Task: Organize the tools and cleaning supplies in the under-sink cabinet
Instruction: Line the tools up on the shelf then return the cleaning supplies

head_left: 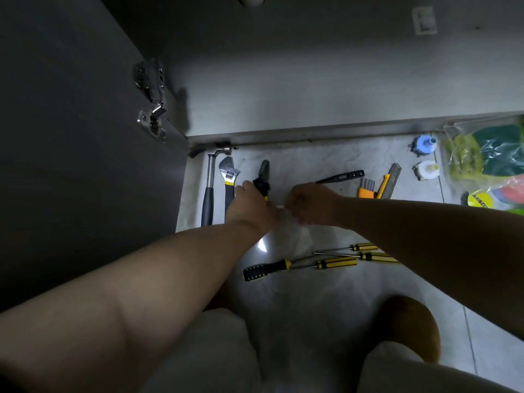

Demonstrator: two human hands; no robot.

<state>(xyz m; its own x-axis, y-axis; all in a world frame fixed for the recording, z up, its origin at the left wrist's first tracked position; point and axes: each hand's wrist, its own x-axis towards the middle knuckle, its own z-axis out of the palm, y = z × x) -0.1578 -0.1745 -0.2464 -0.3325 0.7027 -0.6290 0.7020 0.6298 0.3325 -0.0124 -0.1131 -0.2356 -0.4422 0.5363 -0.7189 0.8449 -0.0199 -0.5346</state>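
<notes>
On the pale floor in front of the cabinet, my left hand point(249, 205) is closed around the black and yellow handles of the pliers point(264, 173), whose jaws point toward the cabinet. My right hand point(309, 207) is clenched just to the right, pinching the top of a clear plastic bag point(289, 234) that hangs below both hands. A hammer point(209, 191) and an adjustable wrench point(229, 177) lie side by side left of the pliers. Several yellow and black screwdrivers point(336, 262) lie nearer to me.
A black pen-like tool point(341, 177), hex keys point(365, 188) and a utility knife point(389, 181) lie to the right. Two small bottles point(425, 146) and a bag of sponges point(487, 150) sit at far right. The open cabinet door point(85, 151) stands left, with the bare cabinet floor point(312, 89) beyond.
</notes>
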